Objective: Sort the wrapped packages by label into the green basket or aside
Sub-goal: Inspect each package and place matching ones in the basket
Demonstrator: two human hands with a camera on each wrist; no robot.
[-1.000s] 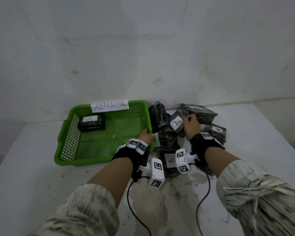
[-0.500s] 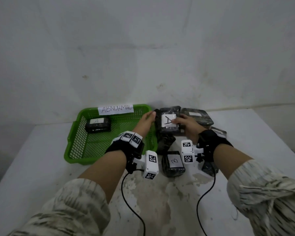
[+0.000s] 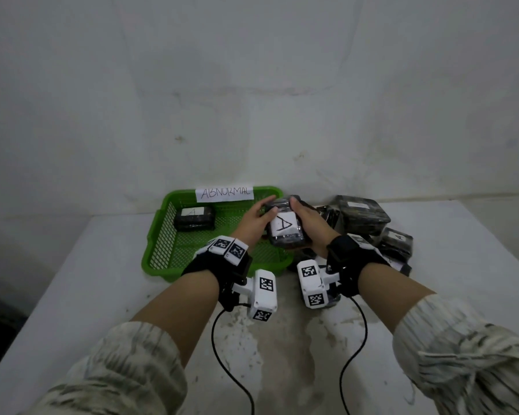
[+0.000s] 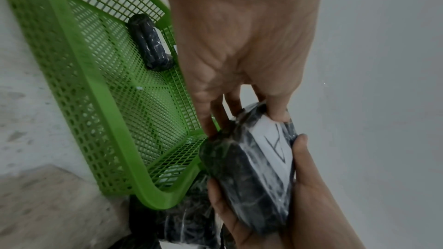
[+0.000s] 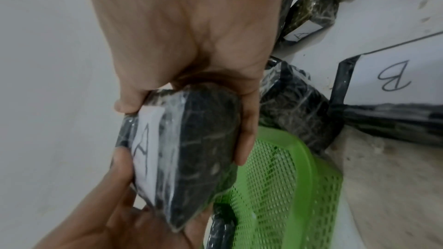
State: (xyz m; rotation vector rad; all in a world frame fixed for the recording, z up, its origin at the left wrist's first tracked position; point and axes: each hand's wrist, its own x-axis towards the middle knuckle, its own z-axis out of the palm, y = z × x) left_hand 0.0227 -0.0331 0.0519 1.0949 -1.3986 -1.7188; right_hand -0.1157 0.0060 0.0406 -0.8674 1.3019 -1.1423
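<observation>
A black wrapped package with a white "A" label (image 3: 283,227) is held up between both hands, over the right rim of the green basket (image 3: 159,235). My left hand (image 3: 256,218) grips its left side, thumb on the label edge (image 4: 278,113). My right hand (image 3: 307,223) curls round its right side, and its fingers (image 5: 246,130) wrap underneath. Another package labelled "A" (image 3: 194,218) lies in the basket's far left corner. The basket carries a paper sign reading "ABNORMAL" (image 3: 224,193).
Several more wrapped packages are piled right of the basket, against the wall (image 3: 360,214), one showing an "A" label (image 3: 397,242). A package labelled "B" (image 5: 393,77) lies near my right wrist. The white table (image 3: 72,295) has worn patches in front of me.
The "A" package has come up off the pile and moved left to the basket's edge. My left hand left the basket rim and now holds the package together with the right.
</observation>
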